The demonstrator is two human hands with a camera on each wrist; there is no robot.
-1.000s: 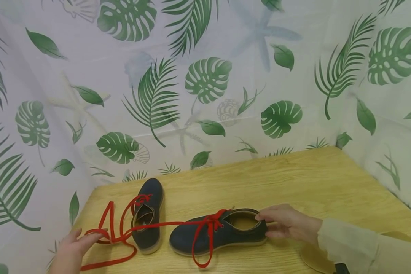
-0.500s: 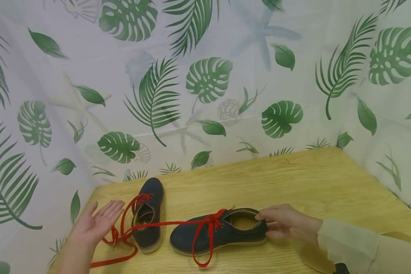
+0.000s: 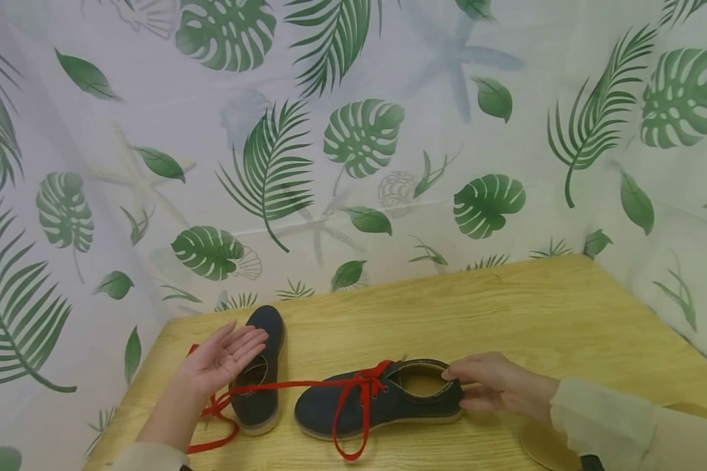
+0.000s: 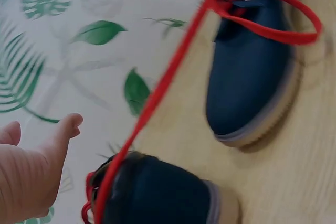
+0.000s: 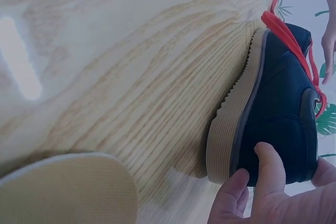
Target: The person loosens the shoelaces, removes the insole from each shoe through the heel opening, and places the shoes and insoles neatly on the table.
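A dark navy shoe (image 3: 324, 407) with red laces lies sideways near the table's front. My right hand (image 3: 497, 383) grips its heel, thumb at the collar and fingers along the outer back, as the right wrist view shows on the heel (image 5: 275, 129). Palm up, my left hand (image 3: 224, 360) hovers over a second navy shoe (image 3: 256, 409) at the left and hides part of it. Its fingers are straight and hold nothing. A long red lace (image 3: 289, 384) stretches from the gripped shoe across the second one to a loose tangle, partly behind the left forearm.
A flat beige insole-shaped piece (image 5: 73, 190) lies on the wooden table (image 3: 448, 314), partly under the right forearm in the head view. Leaf-patterned white cloth (image 3: 359, 216) stands behind the table and at both sides.
My left hand has moved right and up from the loose red lace, turning palm up and coming over the second shoe. The right hand keeps its hold on the other shoe's heel.
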